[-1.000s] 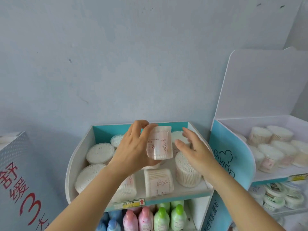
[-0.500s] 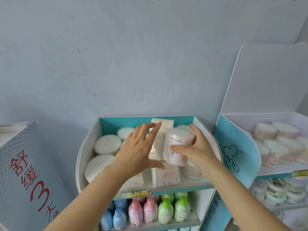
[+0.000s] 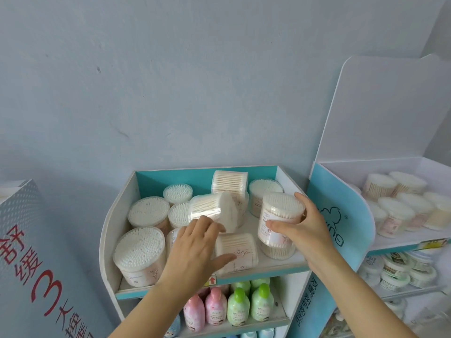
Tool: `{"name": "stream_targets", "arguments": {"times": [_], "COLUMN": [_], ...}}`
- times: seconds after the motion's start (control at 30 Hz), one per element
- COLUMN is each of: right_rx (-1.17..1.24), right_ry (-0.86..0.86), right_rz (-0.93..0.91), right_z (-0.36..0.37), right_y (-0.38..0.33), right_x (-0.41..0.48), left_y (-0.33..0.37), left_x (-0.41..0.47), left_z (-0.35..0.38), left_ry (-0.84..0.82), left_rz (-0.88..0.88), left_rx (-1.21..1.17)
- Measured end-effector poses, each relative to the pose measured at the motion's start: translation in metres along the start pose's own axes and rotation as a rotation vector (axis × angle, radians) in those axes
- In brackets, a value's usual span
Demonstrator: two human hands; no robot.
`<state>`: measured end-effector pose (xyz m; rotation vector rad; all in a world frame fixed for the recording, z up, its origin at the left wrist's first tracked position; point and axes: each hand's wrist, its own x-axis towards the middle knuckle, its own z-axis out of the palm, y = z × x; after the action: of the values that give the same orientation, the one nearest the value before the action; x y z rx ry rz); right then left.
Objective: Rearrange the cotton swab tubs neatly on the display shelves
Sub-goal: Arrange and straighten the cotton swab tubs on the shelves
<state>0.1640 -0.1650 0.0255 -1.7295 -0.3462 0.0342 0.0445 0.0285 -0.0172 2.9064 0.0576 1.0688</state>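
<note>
On the top shelf point(image 3: 280, 265) of the teal display stand, the right hand point(image 3: 302, 230) is wrapped round an upright tub of swabs point(image 3: 280, 219), thumb across its near label and fingers behind its far side, holding it just above another upright tub point(image 3: 277, 252) at the shelf's near right corner. The left hand point(image 3: 195, 245) has hold of nothing: its fingers are spread loosely, with the fingertips at the lower edge of a tilted tub point(image 3: 214, 209) that leans over on its side in the middle of the shelf. Whether they actually press on it cannot be told. A tub lying flat point(image 3: 238, 248) sits just right of that hand at the near edge.

The step in hand looks like stacking or seating the held tub on the right while steadying the muddle in the middle. To do it well, the right hand should keep the tub level, line its base up squarely over the lid below, and let go only once it sits flat. The tilted tub is the likely trouble: it rests against its neighbours and may roll towards the near edge, so the left hand would do well to cup it from below and stand it upright. The large tubs on the left point(image 3: 140, 250) already stand in order and need no touching.
</note>
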Motion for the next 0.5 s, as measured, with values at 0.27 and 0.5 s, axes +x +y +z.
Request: {"name": "stream_targets", "arguments": {"times": [0.27, 0.5], "right_rx": [-0.036, -0.036], "right_ry": [-0.007, -0.038], "right_rz": [-0.013, 0.002], "right_z": [0.004, 0.007], "right_y": [-0.002, -0.001], "right_x": [0.000, 0.002], "left_y": [-0.032, -0.033], "left_x": [0.043, 0.063], "left_z": [-0.010, -0.005], "left_ry": [-0.287, -0.427], "left_rz": [-0.071, -0.117], "left_rx": [-0.037, -0.099]}}
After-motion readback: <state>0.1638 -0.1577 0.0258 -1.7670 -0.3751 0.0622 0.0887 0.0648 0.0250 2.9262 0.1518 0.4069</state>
